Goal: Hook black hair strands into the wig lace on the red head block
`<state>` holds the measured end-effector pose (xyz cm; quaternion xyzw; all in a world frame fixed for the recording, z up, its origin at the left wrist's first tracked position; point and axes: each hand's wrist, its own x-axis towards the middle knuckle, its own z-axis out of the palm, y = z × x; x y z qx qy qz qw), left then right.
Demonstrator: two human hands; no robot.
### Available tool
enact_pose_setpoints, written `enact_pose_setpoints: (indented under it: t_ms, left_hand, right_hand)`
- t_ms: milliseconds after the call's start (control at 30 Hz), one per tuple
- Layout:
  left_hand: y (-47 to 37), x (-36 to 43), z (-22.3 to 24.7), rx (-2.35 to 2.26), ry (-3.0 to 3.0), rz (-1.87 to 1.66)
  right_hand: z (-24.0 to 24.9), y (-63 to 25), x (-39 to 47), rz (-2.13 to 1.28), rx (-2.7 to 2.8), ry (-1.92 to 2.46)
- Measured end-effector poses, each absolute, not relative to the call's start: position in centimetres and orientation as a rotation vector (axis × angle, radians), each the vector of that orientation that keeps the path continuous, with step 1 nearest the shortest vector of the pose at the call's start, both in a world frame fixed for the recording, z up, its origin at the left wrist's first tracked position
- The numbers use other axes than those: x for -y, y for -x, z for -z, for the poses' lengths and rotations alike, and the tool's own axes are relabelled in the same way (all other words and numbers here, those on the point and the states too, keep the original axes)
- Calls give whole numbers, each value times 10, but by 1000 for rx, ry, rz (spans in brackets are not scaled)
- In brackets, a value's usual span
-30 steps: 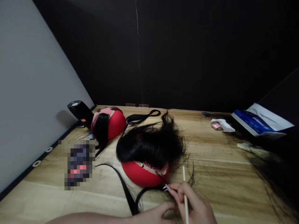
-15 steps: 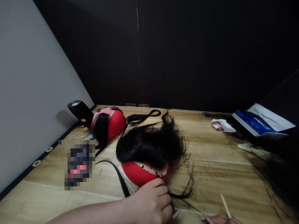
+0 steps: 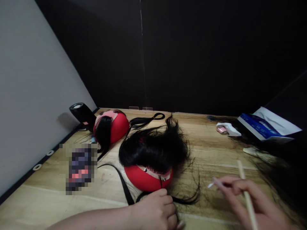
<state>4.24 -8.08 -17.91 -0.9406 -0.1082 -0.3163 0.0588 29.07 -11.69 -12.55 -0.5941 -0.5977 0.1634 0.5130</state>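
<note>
A black-haired wig (image 3: 153, 150) sits on a red rounded head form (image 3: 144, 179), its pale lace edge and several pins facing me. My left hand (image 3: 159, 209) is closed at the form's near edge, fingers curled; a thin strand of black hair runs from the lace edge down to them. To the right of the wig, raised above the table, my right hand (image 3: 251, 198) holds a slim pale wooden stick (image 3: 241, 171), which slants up between the fingers. Thumb and forefinger come together at a small white tip, too blurred to name.
Behind to the left stands a second red form (image 3: 120, 127) with dark hair, beside a black cylindrical speaker (image 3: 82, 115). Hair bundles (image 3: 144, 121) lie on the wooden table (image 3: 206, 150). A blue-and-white packet (image 3: 261, 126), crumpled tissue (image 3: 231, 129) and loose dark hair are at right.
My right hand has risen from the bottom edge, moving up and to the right with the wooden stick, away from my left hand. My left hand has shifted slightly down.
</note>
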Motion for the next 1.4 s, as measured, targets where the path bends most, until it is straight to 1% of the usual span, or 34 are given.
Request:
enact_pose_setpoints:
  t_ms: [133, 267, 367, 833, 967, 1133, 1267, 1400]
  left_hand:
    - [-41, 81, 185, 313, 2908, 916]
    - [-42, 79, 186, 302, 2896, 1075]
    - [-44, 78, 185, 289, 2879, 1142]
    - [-46, 78, 185, 299, 2851, 1197]
    - [-44, 78, 188, 283, 2879, 1143]
    - [-41, 80, 193, 288, 2924, 934]
    - [-40, 80, 185, 309, 2864, 953]
    - [-40, 79, 179, 285, 2828, 980]
  right_hand:
    - [121, -231, 98, -388, 1920, 1269]
    - [120, -202, 86, -358, 2094, 1240]
    - [120, -196, 82, -378, 2090, 1246]
    - [121, -191, 80, -479, 2117, 1377]
    - [120, -191, 79, -386, 2153, 1378]
    - [119, -194, 74, -194, 2153, 1339]
    - [117, -196, 65, -56, 2129, 1288]
    - [109, -200, 49, -263, 2097, 1330]
